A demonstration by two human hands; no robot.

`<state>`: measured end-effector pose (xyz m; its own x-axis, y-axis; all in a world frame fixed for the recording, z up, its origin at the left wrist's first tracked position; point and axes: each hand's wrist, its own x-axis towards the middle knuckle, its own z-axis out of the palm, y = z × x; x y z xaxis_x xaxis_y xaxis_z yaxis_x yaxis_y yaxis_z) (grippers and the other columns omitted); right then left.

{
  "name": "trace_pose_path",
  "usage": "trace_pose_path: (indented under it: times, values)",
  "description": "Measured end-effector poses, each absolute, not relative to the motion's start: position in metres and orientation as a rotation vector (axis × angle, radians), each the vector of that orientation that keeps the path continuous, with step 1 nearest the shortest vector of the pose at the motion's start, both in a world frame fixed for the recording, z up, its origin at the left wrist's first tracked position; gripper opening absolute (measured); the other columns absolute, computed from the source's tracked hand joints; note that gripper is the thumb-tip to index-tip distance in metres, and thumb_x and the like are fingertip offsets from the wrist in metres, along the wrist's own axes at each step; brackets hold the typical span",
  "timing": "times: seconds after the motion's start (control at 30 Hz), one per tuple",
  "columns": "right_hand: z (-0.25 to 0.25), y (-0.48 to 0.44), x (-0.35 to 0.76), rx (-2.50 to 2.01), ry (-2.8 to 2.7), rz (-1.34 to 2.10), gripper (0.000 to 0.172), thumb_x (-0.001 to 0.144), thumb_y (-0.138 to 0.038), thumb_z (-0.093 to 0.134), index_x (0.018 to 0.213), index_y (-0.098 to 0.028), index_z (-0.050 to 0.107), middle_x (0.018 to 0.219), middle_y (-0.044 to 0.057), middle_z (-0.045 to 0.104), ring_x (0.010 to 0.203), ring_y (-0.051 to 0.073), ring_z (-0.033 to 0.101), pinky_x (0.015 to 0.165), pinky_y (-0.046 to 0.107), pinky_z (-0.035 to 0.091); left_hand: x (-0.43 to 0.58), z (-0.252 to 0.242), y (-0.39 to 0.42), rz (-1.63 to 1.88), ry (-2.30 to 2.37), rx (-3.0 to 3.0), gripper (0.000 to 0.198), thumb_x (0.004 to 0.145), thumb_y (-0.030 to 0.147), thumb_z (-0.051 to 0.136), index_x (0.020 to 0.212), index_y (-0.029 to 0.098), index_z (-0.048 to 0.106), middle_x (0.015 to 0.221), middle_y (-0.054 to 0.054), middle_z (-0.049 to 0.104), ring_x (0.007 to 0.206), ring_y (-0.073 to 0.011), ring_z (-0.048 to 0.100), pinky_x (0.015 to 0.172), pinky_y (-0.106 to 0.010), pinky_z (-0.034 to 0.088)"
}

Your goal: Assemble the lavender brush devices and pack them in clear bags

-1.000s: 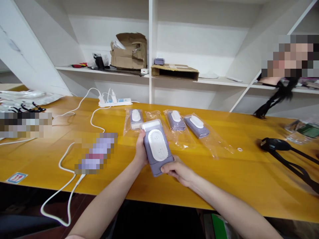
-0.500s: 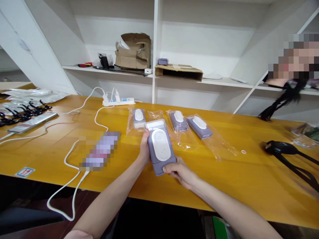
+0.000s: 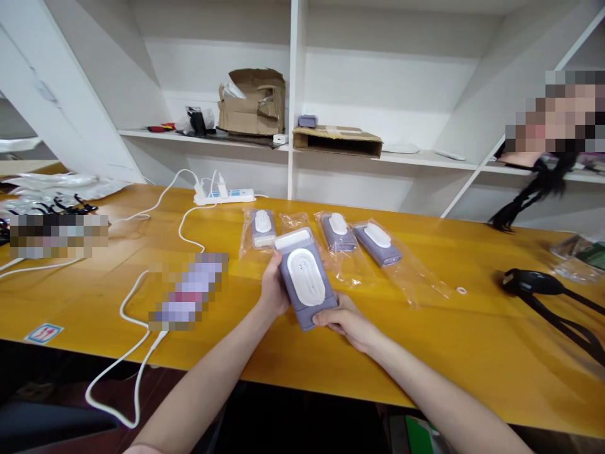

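Observation:
Both hands hold one lavender-grey rectangular block (image 3: 306,277) with a white oval on its upper face and a white band at its far end. It is tilted above the table. My left hand (image 3: 275,287) is closed around its left side, thumb near the white end. At the near right corner my right hand (image 3: 348,321) grips it, thumb on top; the fingers beneath are hidden. Three similar blocks, one at left (image 3: 263,228), a middle one (image 3: 339,232) and a right one (image 3: 378,243), lie behind it with clear plastic bags (image 3: 350,272).
A blurred phone-like device (image 3: 191,290) with a white cable lies left on the wooden table (image 3: 454,353). Farther back is a power strip (image 3: 224,197). A black strapped object (image 3: 534,281) and small ring (image 3: 461,291) are at right. Cardboard boxes (image 3: 253,104) stand on the shelf.
The held block has turned slightly, its near end shifting a little right. Both hands keep their grip on it. The view has shifted slightly; the other blocks lie as before.

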<state>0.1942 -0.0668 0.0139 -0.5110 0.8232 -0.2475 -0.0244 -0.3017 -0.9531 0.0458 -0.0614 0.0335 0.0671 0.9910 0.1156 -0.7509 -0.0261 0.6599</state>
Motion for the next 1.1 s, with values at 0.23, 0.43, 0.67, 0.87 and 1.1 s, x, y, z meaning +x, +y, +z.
trace_pose_path:
  times: [0.23,0.43,0.67,0.87,1.1]
  values:
    - [0.019,-0.049,0.211,-1.037,-1.314,1.634,0.021,0.052,-0.024,0.074,0.061,-0.016,0.057,0.049,-0.006,0.050,0.041,0.005,0.033,0.038,0.020,0.018,0.033,0.031,-0.050,1.763,0.656,0.564,0.044,0.076,0.046,0.055,0.110,0.018,0.060,0.100,-0.005,0.068,0.090,-0.0211,0.064,0.070,-0.028,0.050]
    - [0.039,-0.026,0.238,-1.020,-1.090,1.399,0.025,0.058,-0.035,0.073,0.073,-0.016,0.066,0.066,0.000,0.064,0.060,0.011,0.053,0.057,0.022,0.040,0.031,0.020,-0.046,1.561,0.917,0.758,0.032,0.070,0.041,0.061,0.093,0.020,0.061,0.072,0.002,0.060,0.060,-0.0121,0.054,0.049,-0.021,0.037]
    - [0.031,-0.025,0.237,-1.222,-1.250,1.299,0.037,0.067,-0.052,0.065,0.076,-0.016,0.057,0.053,-0.002,0.059,0.041,0.011,0.053,0.040,0.022,0.032,0.037,0.005,-0.042,1.572,1.418,1.310,0.032,0.082,0.035,0.043,0.061,0.020,0.060,0.063,0.000,0.058,0.068,-0.0165,0.054,0.066,-0.026,0.038]
    - [0.019,-0.026,0.231,-1.134,-1.408,1.328,0.039,0.074,-0.057,0.057,0.076,-0.018,0.049,0.043,-0.006,0.053,0.028,0.011,0.049,0.033,0.021,0.026,0.029,-0.001,-0.037,1.566,1.461,1.360,0.031,0.082,0.033,0.041,0.059,0.019,0.056,0.059,0.000,0.056,0.064,-0.0167,0.051,0.063,-0.027,0.036]
    - [0.022,-0.022,0.236,-1.095,-1.473,1.211,0.037,0.076,-0.055,0.057,0.072,-0.019,0.049,0.040,-0.006,0.051,0.029,0.011,0.048,0.034,0.022,0.029,0.031,0.001,-0.035,1.580,1.429,1.377,0.031,0.082,0.031,0.040,0.059,0.020,0.057,0.057,0.000,0.056,0.062,-0.0168,0.052,0.063,-0.027,0.038]
